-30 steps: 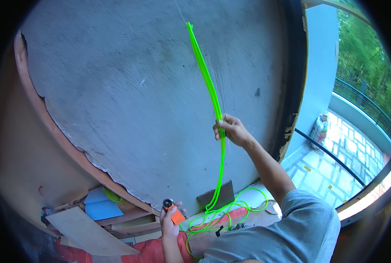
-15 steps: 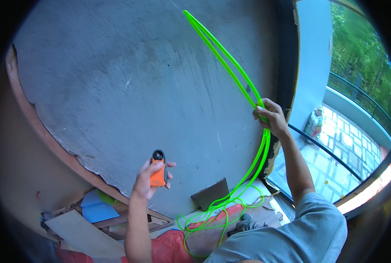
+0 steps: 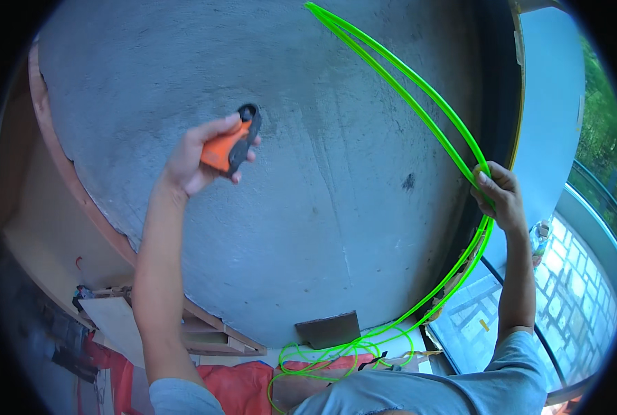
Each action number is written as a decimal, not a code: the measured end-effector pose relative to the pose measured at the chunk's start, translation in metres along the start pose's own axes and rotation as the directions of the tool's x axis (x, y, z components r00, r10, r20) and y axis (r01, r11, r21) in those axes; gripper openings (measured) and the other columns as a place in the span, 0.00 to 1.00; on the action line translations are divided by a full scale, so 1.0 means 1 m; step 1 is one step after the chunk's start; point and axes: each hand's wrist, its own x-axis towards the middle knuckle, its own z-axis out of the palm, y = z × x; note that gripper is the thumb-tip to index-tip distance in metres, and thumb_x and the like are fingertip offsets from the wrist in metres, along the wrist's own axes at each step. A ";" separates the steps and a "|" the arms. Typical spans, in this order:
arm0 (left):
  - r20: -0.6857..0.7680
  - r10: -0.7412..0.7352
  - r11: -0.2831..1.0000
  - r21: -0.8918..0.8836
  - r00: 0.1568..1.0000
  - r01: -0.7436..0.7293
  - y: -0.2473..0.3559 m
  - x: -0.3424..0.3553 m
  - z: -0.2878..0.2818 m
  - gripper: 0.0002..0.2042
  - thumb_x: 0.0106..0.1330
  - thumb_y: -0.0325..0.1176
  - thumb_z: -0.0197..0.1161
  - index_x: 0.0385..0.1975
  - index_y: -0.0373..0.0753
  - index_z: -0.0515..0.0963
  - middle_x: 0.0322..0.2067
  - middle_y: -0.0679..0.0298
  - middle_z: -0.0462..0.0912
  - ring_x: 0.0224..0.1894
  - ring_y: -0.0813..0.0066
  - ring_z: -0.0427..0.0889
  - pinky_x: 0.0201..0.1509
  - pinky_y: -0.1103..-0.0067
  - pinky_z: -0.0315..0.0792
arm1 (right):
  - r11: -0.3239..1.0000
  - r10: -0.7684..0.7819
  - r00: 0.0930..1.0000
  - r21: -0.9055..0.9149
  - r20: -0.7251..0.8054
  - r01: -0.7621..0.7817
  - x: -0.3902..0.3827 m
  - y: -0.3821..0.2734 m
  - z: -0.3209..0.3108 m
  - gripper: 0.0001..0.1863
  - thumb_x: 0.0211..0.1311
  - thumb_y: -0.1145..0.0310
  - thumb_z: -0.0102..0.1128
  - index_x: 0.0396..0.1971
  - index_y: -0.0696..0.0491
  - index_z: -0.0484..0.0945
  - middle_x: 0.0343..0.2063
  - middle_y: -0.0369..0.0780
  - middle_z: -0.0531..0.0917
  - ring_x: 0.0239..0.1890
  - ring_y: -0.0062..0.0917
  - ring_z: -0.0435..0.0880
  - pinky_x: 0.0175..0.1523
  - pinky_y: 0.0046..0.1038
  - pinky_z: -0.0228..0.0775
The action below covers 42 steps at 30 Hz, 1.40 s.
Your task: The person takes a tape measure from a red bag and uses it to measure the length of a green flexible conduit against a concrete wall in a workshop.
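My left hand (image 3: 208,152), raised left of centre, is closed round a small orange and black tool (image 3: 225,146) with a round black top, held out before the wall. At the right, my right hand (image 3: 495,190) grips a bright green cable bundle (image 3: 421,100). The bundle runs up to the top of the wall in two spread strands and hangs in a curve down to loose loops (image 3: 308,356) at the bottom. Behind both hands is a rough grey plastered wall (image 3: 308,207).
A dark board (image 3: 327,328) leans at the wall's foot above red sheeting (image 3: 236,380). Pale boards (image 3: 115,325) and wooden frames (image 3: 204,332) lie lower left. Right, past a dark door frame, a tiled balcony floor (image 3: 564,290) has a bag (image 3: 540,238), railing and trees beyond.
My left hand has risen a long way with the orange tool. My right hand has moved right, drawing the cable bundle sideways, and its strands have spread apart.
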 end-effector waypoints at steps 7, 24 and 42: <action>0.020 0.127 0.986 0.104 0.992 -0.129 0.052 0.065 0.012 0.27 0.79 0.49 0.60 0.61 0.28 0.74 0.45 0.50 0.84 0.39 0.71 0.90 0.24 0.78 0.85 | 0.999 -0.027 0.999 -0.018 0.046 0.028 0.010 -0.054 -0.049 0.14 0.78 0.58 0.66 0.38 0.53 0.81 0.16 0.29 0.72 0.13 0.10 0.65 0.17 0.17 0.50; 0.209 0.287 0.949 0.074 0.935 -0.308 0.109 0.108 0.007 0.29 0.80 0.50 0.58 0.65 0.28 0.73 0.50 0.46 0.85 0.35 0.73 0.90 0.31 0.81 0.87 | 1.000 -0.012 0.979 -0.001 0.203 0.013 0.015 -0.146 -0.079 0.15 0.78 0.59 0.63 0.35 0.54 0.77 0.11 0.28 0.67 0.06 0.09 0.59 0.10 0.16 0.49; 0.344 0.400 0.908 -0.020 0.850 -0.419 0.116 0.129 0.026 0.24 0.80 0.47 0.60 0.68 0.39 0.72 0.51 0.50 0.82 0.41 0.69 0.90 0.32 0.83 0.89 | 0.997 0.009 0.975 -0.076 0.223 0.008 0.011 -0.176 -0.092 0.16 0.81 0.58 0.60 0.34 0.53 0.76 0.11 0.27 0.67 0.06 0.08 0.59 0.10 0.15 0.51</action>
